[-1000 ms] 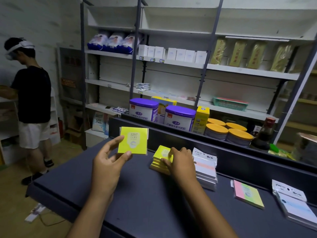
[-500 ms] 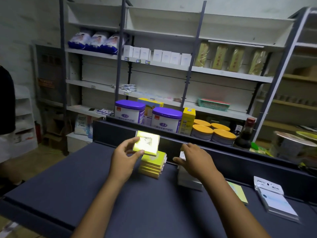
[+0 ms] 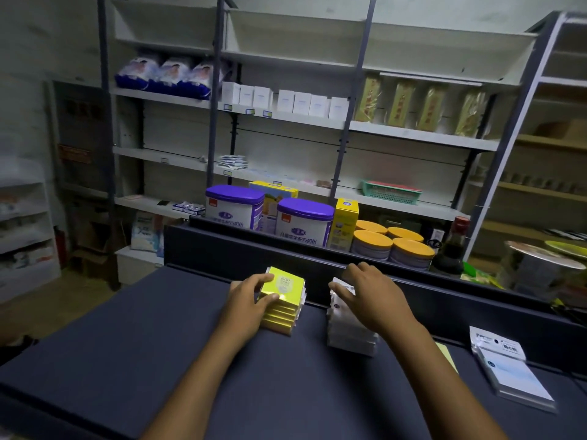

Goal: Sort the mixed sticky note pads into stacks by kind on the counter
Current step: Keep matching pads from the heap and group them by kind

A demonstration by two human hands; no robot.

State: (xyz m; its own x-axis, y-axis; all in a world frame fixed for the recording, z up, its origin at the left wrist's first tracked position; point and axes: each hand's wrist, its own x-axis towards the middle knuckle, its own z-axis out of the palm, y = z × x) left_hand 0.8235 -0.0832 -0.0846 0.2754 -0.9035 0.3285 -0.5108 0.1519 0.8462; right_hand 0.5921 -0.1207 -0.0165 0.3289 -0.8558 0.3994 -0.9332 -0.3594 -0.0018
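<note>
Left hand [image 3: 251, 300] at the yellow stack [image 3: 281, 308], fingers [image 3: 268, 300] and thumb pinching the top yellow pad [image 3: 283, 285] by its near-left corner. Pad lying almost flat on the pile, tilted slightly, not yet squared to the pads beneath; long axis hard to judge, close to square. Stack directly under and just right of those fingers, on the dark tabletop [image 3: 158, 344], close to the raised back ledge.

Right hand [image 3: 370, 296] draped over the white stack [image 3: 349, 325], fingers curved loosely down across the top and far edge, apparently steadying rather than pinching. White stack beneath and slightly toward the body from that hand, just beside the yellow one, a gap between.

Further right of both hands, well apart: a pastel pad [image 3: 448, 357] mostly hidden behind the right forearm, and a pile of white-and-blue pads [image 3: 511, 373] near the tabletop's right end. Right hand clearly the nearer for those. Likely next: release the yellow pad, nudge square.
</note>
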